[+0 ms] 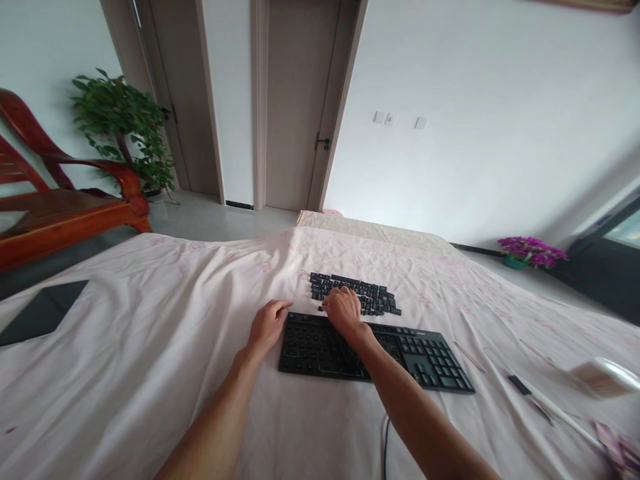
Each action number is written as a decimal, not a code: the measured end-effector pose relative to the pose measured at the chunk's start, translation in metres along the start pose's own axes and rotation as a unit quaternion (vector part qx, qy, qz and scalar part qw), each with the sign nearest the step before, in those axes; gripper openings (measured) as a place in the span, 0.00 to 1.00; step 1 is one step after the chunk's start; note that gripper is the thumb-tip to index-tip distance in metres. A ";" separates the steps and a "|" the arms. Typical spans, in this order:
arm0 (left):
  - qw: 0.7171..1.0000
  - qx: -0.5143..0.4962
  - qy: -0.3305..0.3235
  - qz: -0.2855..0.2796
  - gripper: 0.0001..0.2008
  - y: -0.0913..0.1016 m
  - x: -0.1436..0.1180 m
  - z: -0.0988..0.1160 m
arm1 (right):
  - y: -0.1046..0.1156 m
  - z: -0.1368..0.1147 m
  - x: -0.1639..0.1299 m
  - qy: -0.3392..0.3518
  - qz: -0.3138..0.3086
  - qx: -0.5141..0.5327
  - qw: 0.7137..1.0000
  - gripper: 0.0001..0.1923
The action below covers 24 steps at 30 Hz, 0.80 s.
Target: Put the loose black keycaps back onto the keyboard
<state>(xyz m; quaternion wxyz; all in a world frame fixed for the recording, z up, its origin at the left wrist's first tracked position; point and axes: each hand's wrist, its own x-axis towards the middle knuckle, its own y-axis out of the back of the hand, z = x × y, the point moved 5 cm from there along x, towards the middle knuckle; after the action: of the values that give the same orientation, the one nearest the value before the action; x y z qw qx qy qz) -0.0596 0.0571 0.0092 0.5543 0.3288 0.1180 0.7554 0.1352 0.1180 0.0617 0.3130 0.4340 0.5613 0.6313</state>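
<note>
A black keyboard (345,360) lies on the pale cloth, with its left and middle part stripped of most keycaps. Its right end still carries keys. Just beyond it, loose black keycaps (373,291) are laid out in rows. My right hand (344,310) reaches across the keyboard to the left of those rows, fingers bent and closed at a small keycap (321,308). Beside the keyboard's upper left corner rests my left hand (270,325), its fingers curled together. Whatever may be between them is hidden.
On the cloth (225,293) at right are thin sticks (470,357), a black-ended tool (520,385) and a blurred shiny container (607,377). A dark flat panel (45,311) lies at left. The cable (386,447) runs toward me. A wooden chair (65,200) stands beyond.
</note>
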 end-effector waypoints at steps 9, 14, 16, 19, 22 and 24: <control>1.000 0.004 -0.007 -0.005 0.14 -0.001 -0.001 0.001 | 0.000 -0.009 -0.001 0.047 0.004 -0.014 0.999 0.09; 1.000 0.005 -0.008 -0.008 0.14 -0.001 0.000 0.002 | -0.001 -0.013 0.004 0.058 -0.017 -0.039 0.997 0.09; 1.000 0.006 -0.008 -0.010 0.14 -0.001 0.000 0.002 | 0.000 -0.014 0.006 0.057 -0.024 -0.043 0.997 0.10; 1.000 0.008 -0.006 -0.013 0.15 0.000 0.000 0.003 | 0.002 -0.013 0.004 0.039 -0.023 -0.019 0.999 0.10; 1.000 0.011 -0.005 -0.018 0.15 -0.001 0.000 0.004 | 0.004 -0.010 -0.005 0.004 -0.015 0.054 0.998 0.08; 1.000 0.014 -0.003 -0.020 0.15 -0.001 -0.001 0.005 | 0.006 -0.008 -0.012 -0.018 -0.007 0.112 0.994 0.08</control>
<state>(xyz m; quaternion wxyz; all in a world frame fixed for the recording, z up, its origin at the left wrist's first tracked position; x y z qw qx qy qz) -0.0556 0.0562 0.0117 0.5652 0.3364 0.1331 0.7413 0.1334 0.1027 0.0649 0.2766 0.4737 0.6257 0.5546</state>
